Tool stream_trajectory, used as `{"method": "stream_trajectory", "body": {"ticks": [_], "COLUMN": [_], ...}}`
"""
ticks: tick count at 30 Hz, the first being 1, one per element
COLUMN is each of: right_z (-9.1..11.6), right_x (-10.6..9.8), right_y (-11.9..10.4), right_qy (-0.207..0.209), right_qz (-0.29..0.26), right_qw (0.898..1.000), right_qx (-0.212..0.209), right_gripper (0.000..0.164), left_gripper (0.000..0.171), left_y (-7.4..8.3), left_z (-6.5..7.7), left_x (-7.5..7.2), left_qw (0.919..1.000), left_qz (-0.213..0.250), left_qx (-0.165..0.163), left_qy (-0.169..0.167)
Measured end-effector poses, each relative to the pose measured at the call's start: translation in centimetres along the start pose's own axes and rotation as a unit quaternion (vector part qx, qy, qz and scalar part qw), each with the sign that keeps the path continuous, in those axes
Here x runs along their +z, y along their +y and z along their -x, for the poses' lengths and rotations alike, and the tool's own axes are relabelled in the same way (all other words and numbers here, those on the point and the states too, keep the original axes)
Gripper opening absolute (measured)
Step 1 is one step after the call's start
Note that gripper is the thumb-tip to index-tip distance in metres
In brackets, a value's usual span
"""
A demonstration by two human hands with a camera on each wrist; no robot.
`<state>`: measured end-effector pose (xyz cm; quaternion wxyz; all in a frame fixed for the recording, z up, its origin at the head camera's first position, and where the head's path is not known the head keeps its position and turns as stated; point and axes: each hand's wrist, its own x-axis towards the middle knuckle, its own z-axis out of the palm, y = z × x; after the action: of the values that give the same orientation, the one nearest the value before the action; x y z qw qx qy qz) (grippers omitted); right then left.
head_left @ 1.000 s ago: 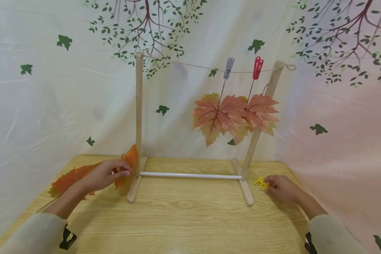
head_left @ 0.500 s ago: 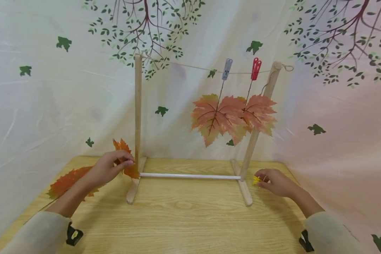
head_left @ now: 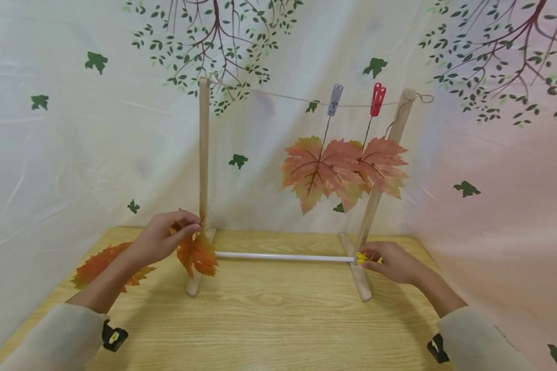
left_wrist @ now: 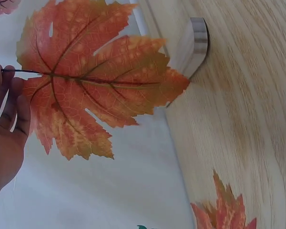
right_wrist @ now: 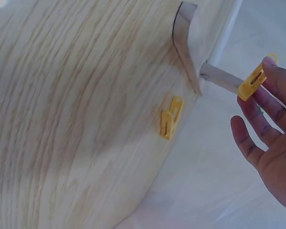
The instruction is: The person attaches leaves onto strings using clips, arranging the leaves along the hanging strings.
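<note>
Whitish backdrop [head_left: 269, 31] behind everything, printed with branches and green leaves, going pinkish over on the right; in front of it there's a wood-grain table [head_left: 278, 319] with a wooden stand [head_left: 204, 154] on it, 2 posts on flat feet, joined low down by a white rod [head_left: 283, 256] and up top by a thin string [head_left: 283, 97].

Left hand [head_left: 160, 239] is just beside the left post, thumb and fingers pinching the dark stem of an orange leaf [left_wrist: 95, 78]; the blade hangs below the fingers, in front of the foot of that post in the head view, and I can't tell if it's touching the wood; another orange leaf [head_left: 104, 263] lies on the table by the left forearm, partly hidden behind it.

Right hand [head_left: 394, 262] is next to the base of the right post; thumb and fingertips are pinched on a yellow clip [right_wrist: 253, 81], with the remaining fingers loosely apart; a 2nd yellow clip [right_wrist: 170, 118] lies on the table near its edge, easy to spot from the right wrist.

Up on the string, toward the right end, sit a grey clip [head_left: 334, 100] and a red clip [head_left: 377, 100], each with a leaf stem hanging under it; the 2 reddish leaves [head_left: 313, 172] overlap a bit, yellowish-green at the tips.
</note>
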<state>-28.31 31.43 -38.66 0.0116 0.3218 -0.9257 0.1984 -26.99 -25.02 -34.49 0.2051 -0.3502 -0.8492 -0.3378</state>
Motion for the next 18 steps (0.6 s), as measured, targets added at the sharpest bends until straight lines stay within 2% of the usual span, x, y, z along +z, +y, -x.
{"method": "stream_trajectory", "body": {"ticks": [5,11,18], "right_z": [-0.5,-1.2,-1.9], "right_x": [-0.1,-0.2,-0.1], "right_y": [-0.7,-1.6,-2.7], "right_qy": [0.003,0.007,0.016], "right_qz": [0.000,0.001,-0.028], "right_qw": [1.000,1.000,0.999], "right_qx": [-0.015,-0.019,0.012], "right_gripper": [0.032,0.032,0.037], "left_gripper": [0.013,0.012,0.012], "left_y": [1.0,2.2,3.1], "left_z": [-0.4,-1.2,-2.4], "left_x": [0.4,0.9,1.6], "left_qw": [0.9994,0.9989,0.9966], "left_qz": [0.028,0.043,0.073], "left_qx": [-0.021,-0.019,-0.032], "left_qy": [-0.007,-0.008,-0.019]}}
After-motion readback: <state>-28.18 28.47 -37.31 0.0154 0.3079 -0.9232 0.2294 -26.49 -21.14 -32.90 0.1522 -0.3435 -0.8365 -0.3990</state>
